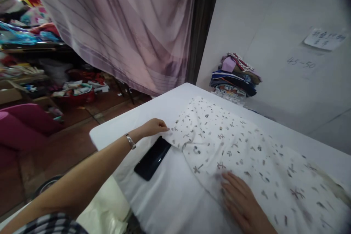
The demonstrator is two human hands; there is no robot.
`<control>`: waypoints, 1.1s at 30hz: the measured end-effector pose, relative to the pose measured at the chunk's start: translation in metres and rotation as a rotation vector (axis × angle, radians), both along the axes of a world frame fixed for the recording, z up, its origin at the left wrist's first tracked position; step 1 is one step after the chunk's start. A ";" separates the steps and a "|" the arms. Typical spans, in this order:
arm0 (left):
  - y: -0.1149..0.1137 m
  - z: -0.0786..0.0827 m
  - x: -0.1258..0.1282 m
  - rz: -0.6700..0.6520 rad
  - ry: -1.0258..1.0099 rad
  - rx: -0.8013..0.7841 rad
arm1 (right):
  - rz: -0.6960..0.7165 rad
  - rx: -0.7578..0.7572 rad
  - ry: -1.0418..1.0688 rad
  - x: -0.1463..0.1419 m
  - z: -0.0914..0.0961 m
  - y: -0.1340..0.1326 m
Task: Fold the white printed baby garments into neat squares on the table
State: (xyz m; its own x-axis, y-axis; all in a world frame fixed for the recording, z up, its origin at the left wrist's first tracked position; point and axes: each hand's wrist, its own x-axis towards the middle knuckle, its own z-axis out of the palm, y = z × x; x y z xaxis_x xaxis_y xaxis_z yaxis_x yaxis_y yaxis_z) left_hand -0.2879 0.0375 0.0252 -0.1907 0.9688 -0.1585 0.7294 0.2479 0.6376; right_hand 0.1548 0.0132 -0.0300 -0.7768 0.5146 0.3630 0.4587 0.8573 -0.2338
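Observation:
A white printed cloth (233,142) with small dark motifs lies spread over the white table, slightly wrinkled near its left part. My left hand (154,127) pinches the cloth's left corner between thumb and fingers, and a silver bracelet (130,141) circles that wrist. Just below this hand a black phone (152,158) rests on the table, its upper end touching the cloth's edge. My right hand (241,199), a little blurred, lies flat on the cloth near its front edge with the fingers stretched out.
The white table (131,117) has its far corner near a pink curtain (142,25). Folded clothes (233,76) are stacked beside the wall at the back. To the left stand a magenta chair (24,124) and a red basin (75,97) full of fabric pieces.

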 end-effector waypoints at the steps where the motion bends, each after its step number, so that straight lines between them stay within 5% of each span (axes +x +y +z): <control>1: -0.009 -0.001 0.005 0.002 0.012 -0.017 | 0.022 0.041 0.012 0.000 -0.001 -0.009; 9: -0.022 -0.013 0.018 0.030 0.045 -0.051 | -0.082 0.205 -0.046 -0.002 -0.014 -0.034; 19: -0.019 -0.019 0.022 0.072 -0.111 0.118 | -0.118 0.159 -0.014 -0.005 -0.018 -0.028; 28: -0.021 -0.005 -0.035 0.177 -0.612 0.217 | 0.002 0.019 0.018 -0.009 -0.010 -0.037; 33: -0.024 -0.017 -0.047 0.236 -0.486 0.127 | 0.050 0.004 -0.029 -0.015 -0.013 -0.035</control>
State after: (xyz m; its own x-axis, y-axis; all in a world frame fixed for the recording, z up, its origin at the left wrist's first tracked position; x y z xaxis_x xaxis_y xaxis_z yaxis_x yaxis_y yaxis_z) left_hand -0.3348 0.0136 0.0085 -0.3389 0.9259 -0.1667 0.2776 0.2677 0.9226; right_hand 0.1397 -0.0218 -0.0433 -0.8113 0.4741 0.3421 0.4221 0.8799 -0.2181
